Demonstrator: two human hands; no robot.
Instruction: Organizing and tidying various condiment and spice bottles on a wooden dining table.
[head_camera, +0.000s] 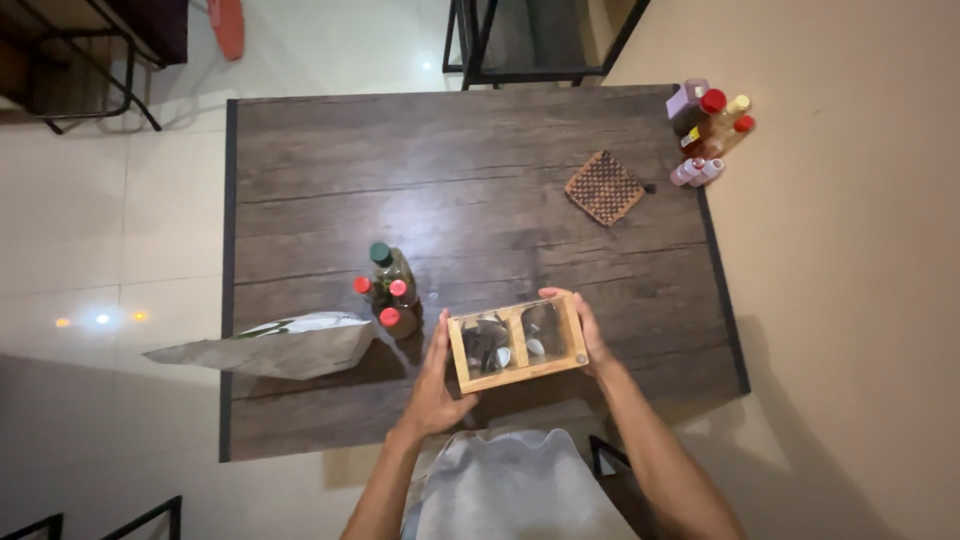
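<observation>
Held just above the near edge of the dark wooden table (480, 150), right of its middle: a wooden-framed box (517, 344) with a clear top split into two compartments, something dark and pale inside each, too blurred to name. Clasped from both short ends. Left hand (433, 385) pressed flat against the left end, fingers pointing up toward the far edge; right hand (588, 335) wrapped round the right end, fingertips curled over the far right corner. Both closed on the box, neither empty. Long axis running left to right, slightly tilted, right end a little farther from the body. Box lying squarely between the two palms, so equally near to both.

Just left of the left hand, near the left part of the table: a cluster of small bottles (388, 290), one with a green cap, three with red caps, dark contents, standing upright and touching one another. Beside them, overhanging the left edge, a grey-silver pouch (270, 345) lying on its side, with a patch of green and white print near its top, probably a label.

At the far right corner: a second group of bottles (712, 125), red and yellow caps, one lilac container, crowded against the wall. Near them, well apart from the box, a brown woven mat (604, 187) turned diamond-wise.
</observation>
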